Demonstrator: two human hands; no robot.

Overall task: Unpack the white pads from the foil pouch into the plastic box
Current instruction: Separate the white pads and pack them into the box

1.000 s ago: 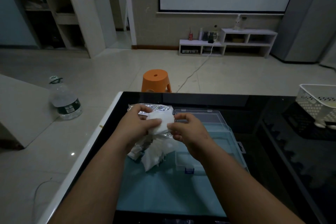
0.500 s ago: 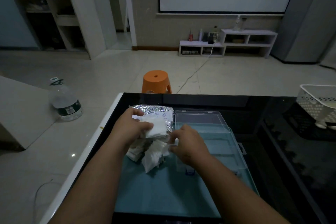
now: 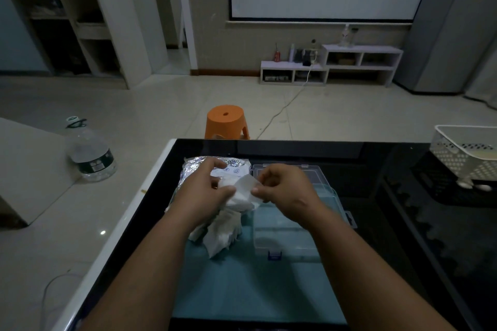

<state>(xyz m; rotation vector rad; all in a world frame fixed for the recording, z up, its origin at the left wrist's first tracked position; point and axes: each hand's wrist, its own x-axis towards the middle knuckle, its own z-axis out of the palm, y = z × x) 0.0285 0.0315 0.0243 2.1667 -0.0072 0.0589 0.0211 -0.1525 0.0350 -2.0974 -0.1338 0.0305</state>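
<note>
A crinkled silver foil pouch [image 3: 231, 165] lies at the far left of the teal mat [image 3: 250, 285]. My left hand [image 3: 204, 191] grips a bunch of white pads just in front of the pouch. My right hand [image 3: 282, 188] pinches the right edge of one white pad [image 3: 246, 191] held up between both hands. Several more white pads [image 3: 220, 234] hang and lie in a loose heap below. The clear plastic box [image 3: 293, 223] with a blue latch stands open to the right of the heap, under my right wrist.
The mat lies on a glossy black table [image 3: 403, 223] with a white left edge. A white perforated basket [image 3: 468, 153] sits at the table's far right. On the floor stand an orange stool [image 3: 227, 122] and a large water bottle [image 3: 90, 152].
My right hand dipped to the heap of pads, then rose again pinching one pad beside my left hand. My left hand stayed near the pouch.
</note>
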